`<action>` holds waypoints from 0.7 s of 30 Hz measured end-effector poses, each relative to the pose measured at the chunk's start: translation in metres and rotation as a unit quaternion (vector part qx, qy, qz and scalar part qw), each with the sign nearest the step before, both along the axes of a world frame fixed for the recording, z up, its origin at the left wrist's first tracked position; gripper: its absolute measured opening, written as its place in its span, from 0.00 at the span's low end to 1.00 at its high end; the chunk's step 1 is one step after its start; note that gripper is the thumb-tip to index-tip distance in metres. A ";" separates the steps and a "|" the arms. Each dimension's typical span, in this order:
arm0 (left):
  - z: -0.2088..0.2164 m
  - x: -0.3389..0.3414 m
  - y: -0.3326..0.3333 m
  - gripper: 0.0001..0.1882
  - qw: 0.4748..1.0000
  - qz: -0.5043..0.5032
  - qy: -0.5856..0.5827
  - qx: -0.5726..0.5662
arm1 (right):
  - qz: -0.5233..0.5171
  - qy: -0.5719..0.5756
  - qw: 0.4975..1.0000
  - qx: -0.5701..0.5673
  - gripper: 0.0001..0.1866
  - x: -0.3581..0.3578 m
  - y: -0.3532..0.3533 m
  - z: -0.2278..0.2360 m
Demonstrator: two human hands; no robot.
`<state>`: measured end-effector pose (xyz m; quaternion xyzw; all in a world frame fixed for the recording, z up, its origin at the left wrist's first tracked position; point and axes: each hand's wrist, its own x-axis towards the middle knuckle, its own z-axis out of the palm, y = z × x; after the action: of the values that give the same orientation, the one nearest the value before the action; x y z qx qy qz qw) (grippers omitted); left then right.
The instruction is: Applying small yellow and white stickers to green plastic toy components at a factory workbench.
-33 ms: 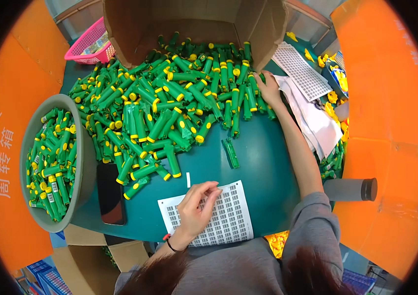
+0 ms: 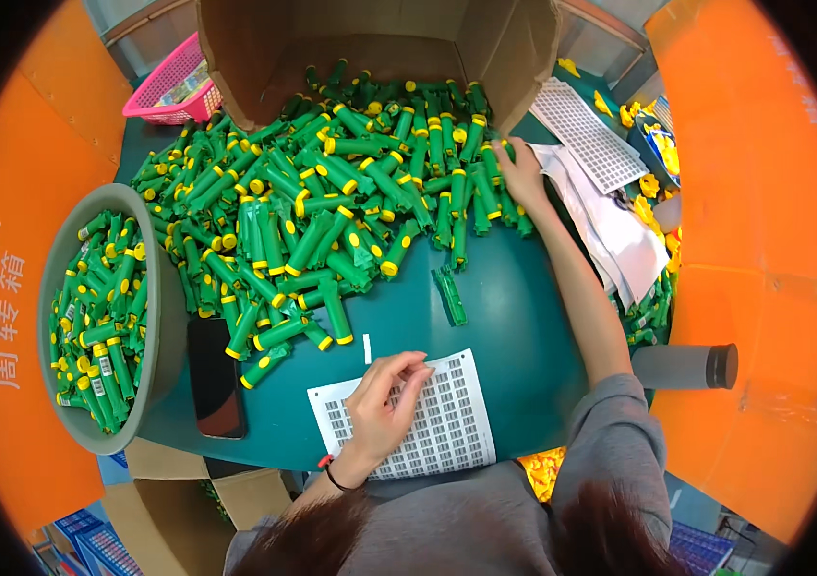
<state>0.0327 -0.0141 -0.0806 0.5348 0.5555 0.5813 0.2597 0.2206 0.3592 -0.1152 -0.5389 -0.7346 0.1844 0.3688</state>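
My left hand [image 2: 384,403] rests over a white sheet of small printed labels [image 2: 447,422] at the table's front. Its thumb and forefinger are pinched together; anything between them is too small to make out. My right hand [image 2: 524,178] reaches to the right edge of a large heap of green tubes with yellow caps [image 2: 332,182]. Its bent fingers touch the tubes there, and their tips are partly hidden, so I cannot tell whether they grip one. A single green tube [image 2: 450,298] lies apart from the heap, between my hands. A narrow white strip [image 2: 366,348] lies beyond the sheet.
A grey tub of tubes [image 2: 164,288] stands at left, beside a dark phone [image 2: 216,379]. An open cardboard box [image 2: 380,29] and a pink basket [image 2: 164,86] are at the back. Right are white papers [image 2: 610,230], another label sheet [image 2: 591,134] and a grey bottle [image 2: 682,367].
My right hand has shifted very slightly at the heap's edge, and the tubes beside it have moved a little. My left hand stays pinched over the label sheet.
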 end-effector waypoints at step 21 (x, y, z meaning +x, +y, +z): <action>0.002 0.003 -0.003 0.08 1.000 -0.013 -0.026 -0.007 | -0.121 -0.091 0.982 -0.110 0.29 0.100 -0.037 0.014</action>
<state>0.0360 -0.0168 -0.0782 0.5253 0.5453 0.5877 0.2852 0.3203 0.3222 -0.1014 -0.6756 -0.6698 0.1685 0.2579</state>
